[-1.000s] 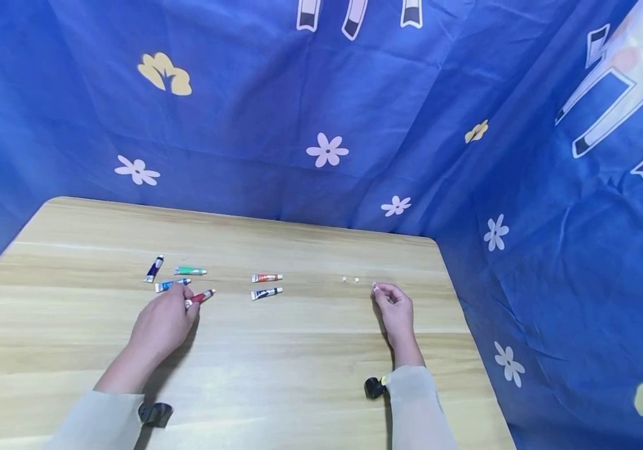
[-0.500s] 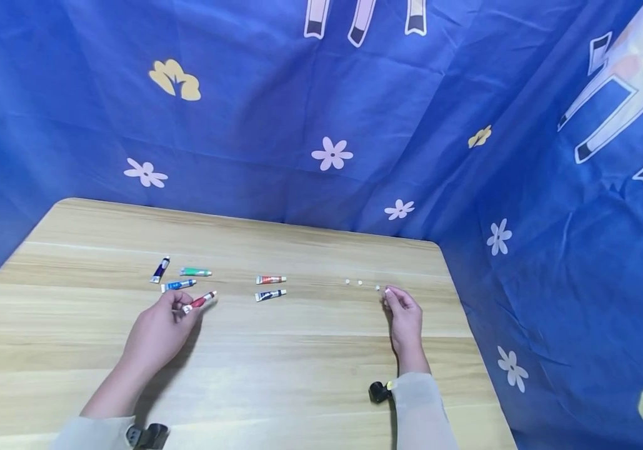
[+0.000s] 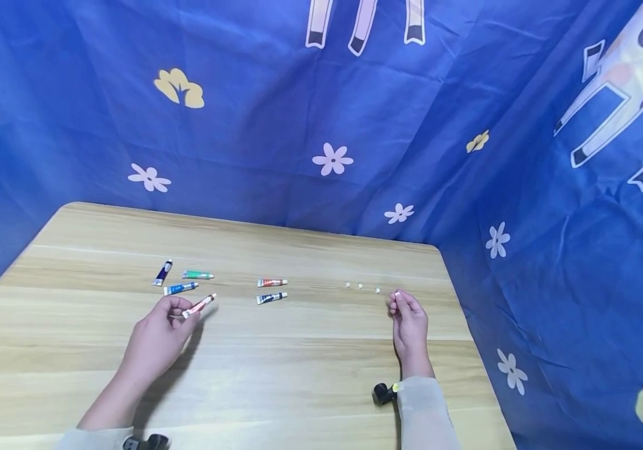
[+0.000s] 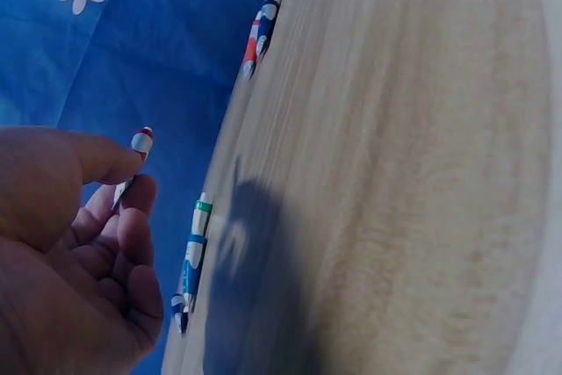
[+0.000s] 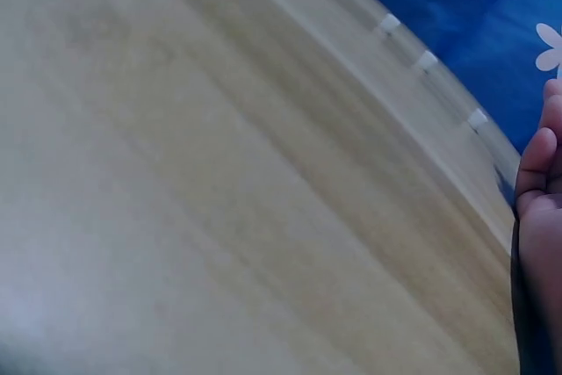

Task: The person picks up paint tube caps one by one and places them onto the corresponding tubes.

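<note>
My left hand (image 3: 158, 328) pinches a small red paint tube (image 3: 200, 305) between thumb and fingers, its cap end pointing up to the right. In the left wrist view this tube (image 4: 140, 140) is held above the table, its lower end among the fingers. Just beyond lie a blue tube (image 3: 181, 288), a green tube (image 3: 198, 275) and a dark violet tube (image 3: 162, 273). My right hand (image 3: 410, 325) has thumb and fingers drawn together beside a row of three tiny white pieces (image 3: 377, 290). A pale spot shows at its fingertips; I cannot tell whether it is a nail or another piece.
An orange-red tube (image 3: 272, 283) and a navy tube (image 3: 272, 298) lie parallel near the middle of the wooden table (image 3: 299, 375). Blue printed cloth (image 3: 265, 125) hangs behind the table and along its right side.
My left hand has lifted the red tube and drawn it slightly back from the blue one. My right hand has left a third white piece in the row and moved right.
</note>
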### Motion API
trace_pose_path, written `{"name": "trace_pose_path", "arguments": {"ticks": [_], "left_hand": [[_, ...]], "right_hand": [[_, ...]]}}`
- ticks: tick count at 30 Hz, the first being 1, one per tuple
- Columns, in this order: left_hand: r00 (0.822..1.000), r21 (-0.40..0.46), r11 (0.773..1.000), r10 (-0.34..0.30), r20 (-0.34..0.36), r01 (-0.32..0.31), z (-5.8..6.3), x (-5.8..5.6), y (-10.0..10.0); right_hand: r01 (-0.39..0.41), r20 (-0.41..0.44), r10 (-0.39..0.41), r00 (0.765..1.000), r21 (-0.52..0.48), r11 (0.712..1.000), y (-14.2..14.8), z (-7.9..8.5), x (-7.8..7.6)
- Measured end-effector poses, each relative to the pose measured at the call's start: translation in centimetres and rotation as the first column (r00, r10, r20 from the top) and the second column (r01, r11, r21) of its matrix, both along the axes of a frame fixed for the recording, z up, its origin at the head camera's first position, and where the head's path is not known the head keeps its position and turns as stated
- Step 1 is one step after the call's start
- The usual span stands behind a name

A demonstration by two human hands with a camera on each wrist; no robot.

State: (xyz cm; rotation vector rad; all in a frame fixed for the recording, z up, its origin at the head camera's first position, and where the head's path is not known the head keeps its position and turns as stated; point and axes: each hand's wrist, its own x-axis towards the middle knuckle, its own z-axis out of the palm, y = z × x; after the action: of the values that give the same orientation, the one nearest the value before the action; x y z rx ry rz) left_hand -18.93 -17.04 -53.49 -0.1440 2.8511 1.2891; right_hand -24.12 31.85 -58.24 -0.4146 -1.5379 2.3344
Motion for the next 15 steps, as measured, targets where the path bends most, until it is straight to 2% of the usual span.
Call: {"name": "trace_pose_path", "arguments": {"ticks": [9, 15], "left_hand": [[0.997, 0.027, 0.999, -0.027, 0.067, 0.025, 0.7, 0.7, 1.0], [0.998, 0.048, 0.999, -0.027, 0.054, 0.024, 0.9, 0.9, 1.9]], "right_hand": [[-0.013, -0.004, 0.012, 1.0, -0.118, 0.993, 0.1, 0.1, 0.8], [-0.007, -0.015, 0.004, 1.0, -0.177, 0.984, -0.4, 0.6, 1.3]]}}
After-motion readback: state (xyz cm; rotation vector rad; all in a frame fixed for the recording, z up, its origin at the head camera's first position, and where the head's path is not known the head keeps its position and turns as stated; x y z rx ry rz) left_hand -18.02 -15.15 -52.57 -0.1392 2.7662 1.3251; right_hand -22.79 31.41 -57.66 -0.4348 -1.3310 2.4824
